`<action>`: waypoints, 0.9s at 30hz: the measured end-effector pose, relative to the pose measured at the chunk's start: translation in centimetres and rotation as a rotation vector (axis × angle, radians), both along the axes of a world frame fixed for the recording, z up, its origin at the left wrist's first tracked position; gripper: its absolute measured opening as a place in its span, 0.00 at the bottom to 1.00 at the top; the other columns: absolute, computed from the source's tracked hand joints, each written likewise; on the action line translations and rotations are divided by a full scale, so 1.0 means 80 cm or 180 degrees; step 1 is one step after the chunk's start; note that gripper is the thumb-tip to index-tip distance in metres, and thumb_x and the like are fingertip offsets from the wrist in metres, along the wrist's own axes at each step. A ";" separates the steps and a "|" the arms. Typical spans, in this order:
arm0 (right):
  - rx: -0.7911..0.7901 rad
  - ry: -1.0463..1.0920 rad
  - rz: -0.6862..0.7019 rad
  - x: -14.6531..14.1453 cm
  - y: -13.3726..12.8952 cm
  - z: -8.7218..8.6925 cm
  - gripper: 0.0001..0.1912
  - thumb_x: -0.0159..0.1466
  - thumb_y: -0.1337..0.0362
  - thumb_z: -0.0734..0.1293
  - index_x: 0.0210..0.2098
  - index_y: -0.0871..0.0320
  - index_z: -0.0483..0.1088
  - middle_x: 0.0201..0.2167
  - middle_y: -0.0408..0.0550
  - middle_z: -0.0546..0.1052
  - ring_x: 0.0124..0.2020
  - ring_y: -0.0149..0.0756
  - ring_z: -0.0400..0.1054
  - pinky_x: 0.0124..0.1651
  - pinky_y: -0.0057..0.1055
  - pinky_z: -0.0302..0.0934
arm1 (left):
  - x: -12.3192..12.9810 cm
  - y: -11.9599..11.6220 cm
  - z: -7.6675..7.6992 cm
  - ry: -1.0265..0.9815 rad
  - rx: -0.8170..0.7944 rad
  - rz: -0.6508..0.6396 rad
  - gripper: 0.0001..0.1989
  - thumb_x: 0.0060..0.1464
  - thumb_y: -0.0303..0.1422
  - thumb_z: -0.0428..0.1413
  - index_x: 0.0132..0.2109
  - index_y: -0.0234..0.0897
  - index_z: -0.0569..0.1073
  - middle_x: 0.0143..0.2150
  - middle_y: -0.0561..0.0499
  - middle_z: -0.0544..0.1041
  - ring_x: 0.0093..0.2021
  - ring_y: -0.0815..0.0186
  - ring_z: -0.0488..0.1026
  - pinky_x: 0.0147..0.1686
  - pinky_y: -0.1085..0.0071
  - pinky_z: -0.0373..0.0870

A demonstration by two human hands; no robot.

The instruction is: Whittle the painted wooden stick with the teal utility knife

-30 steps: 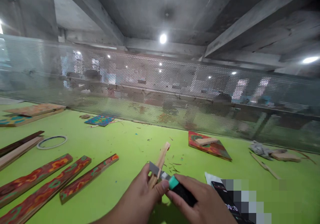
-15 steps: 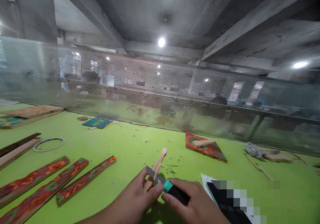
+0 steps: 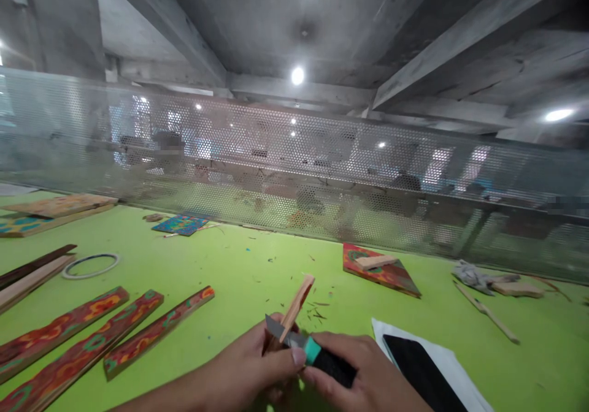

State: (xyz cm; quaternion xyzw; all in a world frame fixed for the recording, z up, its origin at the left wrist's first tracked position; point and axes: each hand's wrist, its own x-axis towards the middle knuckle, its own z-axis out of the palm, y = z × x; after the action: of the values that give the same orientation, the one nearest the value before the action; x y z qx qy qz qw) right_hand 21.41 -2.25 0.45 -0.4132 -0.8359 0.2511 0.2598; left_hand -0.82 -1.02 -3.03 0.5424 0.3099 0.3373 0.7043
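Left fingers [image 3: 281,363] are pinching one stick [image 3: 299,300]; right fingers [image 3: 345,346] are clasping one knife [image 3: 332,365], blade crossing the stick. Three patterned strips [image 3: 99,344] are lying left of the stick.

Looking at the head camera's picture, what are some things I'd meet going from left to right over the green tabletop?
White ring → blue painted square → wooden stick, held in the left hand → red painted board → crumpled grey cloth.
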 end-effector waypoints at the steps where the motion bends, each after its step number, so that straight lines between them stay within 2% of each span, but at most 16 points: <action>1: -0.0062 0.0015 0.0033 0.000 0.001 0.000 0.18 0.70 0.49 0.68 0.41 0.54 0.84 0.33 0.46 0.86 0.35 0.41 0.80 0.38 0.30 0.67 | -0.001 0.000 0.002 0.0038 0.0052 0.0026 0.31 0.50 0.58 0.72 0.44 0.40 0.70 0.34 0.55 0.71 0.32 0.67 0.67 0.33 0.69 0.63; 5: -0.0096 -0.0092 0.0024 0.002 0.003 -0.001 0.19 0.69 0.49 0.68 0.39 0.57 0.83 0.32 0.48 0.85 0.31 0.40 0.76 0.35 0.30 0.63 | -0.004 -0.003 0.017 0.0173 0.0235 0.0074 0.31 0.50 0.57 0.72 0.43 0.40 0.68 0.37 0.55 0.68 0.37 0.66 0.66 0.39 0.68 0.62; 8: 0.0036 -0.0164 0.0048 0.003 0.000 -0.004 0.15 0.69 0.52 0.69 0.38 0.56 0.82 0.31 0.46 0.85 0.31 0.38 0.75 0.35 0.29 0.64 | -0.004 -0.004 0.023 0.0130 0.0264 -0.0021 0.34 0.47 0.59 0.73 0.44 0.41 0.67 0.36 0.56 0.68 0.37 0.66 0.64 0.39 0.67 0.59; 11: 0.0386 -0.0204 -0.0053 0.002 -0.005 -0.010 0.10 0.70 0.56 0.69 0.39 0.51 0.82 0.32 0.44 0.85 0.31 0.39 0.77 0.36 0.29 0.68 | -0.002 -0.003 0.022 0.0029 0.0332 -0.0041 0.36 0.46 0.60 0.74 0.45 0.40 0.67 0.36 0.56 0.66 0.36 0.66 0.62 0.38 0.67 0.56; 15: 0.0795 -0.0311 -0.0238 0.002 -0.009 -0.024 0.07 0.71 0.57 0.70 0.42 0.48 0.81 0.33 0.44 0.85 0.32 0.41 0.80 0.36 0.30 0.71 | -0.001 -0.006 0.020 0.0076 0.0458 0.0123 0.38 0.42 0.62 0.74 0.43 0.40 0.67 0.35 0.57 0.64 0.36 0.65 0.59 0.38 0.67 0.55; 23: 0.1109 -0.0464 -0.0604 0.004 -0.005 -0.053 0.09 0.71 0.57 0.69 0.47 0.50 0.80 0.33 0.46 0.84 0.31 0.43 0.80 0.33 0.30 0.68 | 0.009 -0.012 0.013 -0.0013 0.0576 0.0627 0.34 0.47 0.62 0.72 0.43 0.39 0.73 0.39 0.51 0.70 0.43 0.57 0.66 0.47 0.62 0.63; 25: 0.1140 -0.0442 -0.0706 0.002 -0.004 -0.059 0.10 0.71 0.57 0.68 0.48 0.50 0.80 0.34 0.47 0.85 0.31 0.44 0.81 0.32 0.32 0.68 | 0.011 -0.010 0.008 0.0006 0.0663 0.0717 0.34 0.49 0.62 0.70 0.47 0.38 0.76 0.39 0.49 0.72 0.43 0.55 0.67 0.47 0.61 0.64; 27: 0.1213 -0.0405 -0.0820 0.000 -0.003 -0.063 0.11 0.71 0.57 0.68 0.49 0.51 0.79 0.36 0.49 0.86 0.32 0.46 0.82 0.33 0.33 0.69 | 0.011 -0.008 0.005 0.0055 0.0687 0.0791 0.37 0.53 0.61 0.69 0.58 0.39 0.76 0.40 0.48 0.75 0.45 0.53 0.69 0.49 0.60 0.64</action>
State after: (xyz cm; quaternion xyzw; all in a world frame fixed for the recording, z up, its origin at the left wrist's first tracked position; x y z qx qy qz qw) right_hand 21.41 -2.51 -4.60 -0.4750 -0.8232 0.0271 0.3098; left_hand 0.09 -1.68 -2.59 0.5753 0.3426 0.4485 0.5920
